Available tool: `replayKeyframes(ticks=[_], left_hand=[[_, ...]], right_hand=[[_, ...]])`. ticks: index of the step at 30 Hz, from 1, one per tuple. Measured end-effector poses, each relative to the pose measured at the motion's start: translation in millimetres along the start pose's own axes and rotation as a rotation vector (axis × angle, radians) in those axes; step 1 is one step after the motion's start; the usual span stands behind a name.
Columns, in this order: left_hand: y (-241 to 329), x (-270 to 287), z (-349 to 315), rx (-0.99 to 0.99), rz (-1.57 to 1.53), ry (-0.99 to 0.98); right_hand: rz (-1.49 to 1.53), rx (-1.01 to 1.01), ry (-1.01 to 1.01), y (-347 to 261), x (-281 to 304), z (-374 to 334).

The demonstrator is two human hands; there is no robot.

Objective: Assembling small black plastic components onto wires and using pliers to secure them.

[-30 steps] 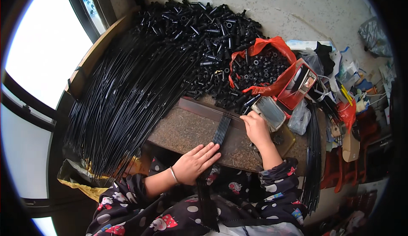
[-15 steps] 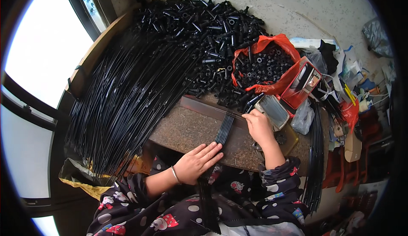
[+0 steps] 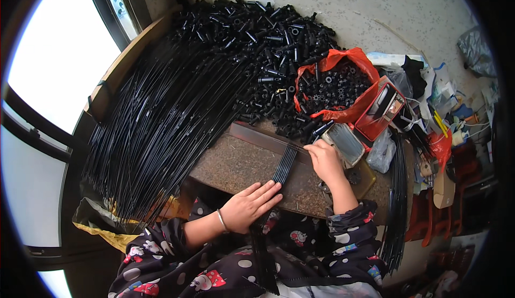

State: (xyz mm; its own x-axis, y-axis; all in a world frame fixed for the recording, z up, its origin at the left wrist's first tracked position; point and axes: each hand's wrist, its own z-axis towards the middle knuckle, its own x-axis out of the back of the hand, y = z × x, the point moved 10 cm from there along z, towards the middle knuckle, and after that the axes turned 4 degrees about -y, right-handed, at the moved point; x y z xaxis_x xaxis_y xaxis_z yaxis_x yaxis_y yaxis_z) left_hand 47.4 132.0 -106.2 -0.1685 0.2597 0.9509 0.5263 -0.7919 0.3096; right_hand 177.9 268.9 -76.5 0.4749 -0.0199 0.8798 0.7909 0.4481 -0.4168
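Note:
A row of thin black rods (image 3: pixel 284 165) lies side by side on the brown speckled tabletop (image 3: pixel 228 161), their far ends at a dark metal bar (image 3: pixel 257 138). My left hand (image 3: pixel 251 205) rests flat across the rods near the table's front edge, fingers stretched out, a light bangle at its wrist. The near ends of the rods hang down over my lap. My right hand (image 3: pixel 323 158) is closed in a pinch just right of the rods' far ends. What its fingertips hold, if anything, is too small to make out.
Long black rods (image 3: pixel 155 126) are heaped at left; black tubular parts (image 3: pixel 252 40) pile up behind. A red plastic bag (image 3: pixel 370 62) holds small black gears. Beside it are a clear box (image 3: pixel 346 145) of thin pins and a red-rimmed box (image 3: pixel 380 112). Another rod bundle (image 3: pixel 398 201) hangs at right.
The view has shifted very slightly. My right hand keeps its pinch beside the rod ends, and my left hand stays flat on the rods.

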Motion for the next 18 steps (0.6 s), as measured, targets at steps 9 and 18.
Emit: replayKeyframes(ticks=[9,18], left_hand=[[-1,0,-3,0.003,-0.010,-0.011],[2,2,-1,-0.012,0.026,0.017]], right_hand=[[-0.263,0.255,0.038,-4,19,-6],[-0.030,0.125,0.015,-10,1,12]])
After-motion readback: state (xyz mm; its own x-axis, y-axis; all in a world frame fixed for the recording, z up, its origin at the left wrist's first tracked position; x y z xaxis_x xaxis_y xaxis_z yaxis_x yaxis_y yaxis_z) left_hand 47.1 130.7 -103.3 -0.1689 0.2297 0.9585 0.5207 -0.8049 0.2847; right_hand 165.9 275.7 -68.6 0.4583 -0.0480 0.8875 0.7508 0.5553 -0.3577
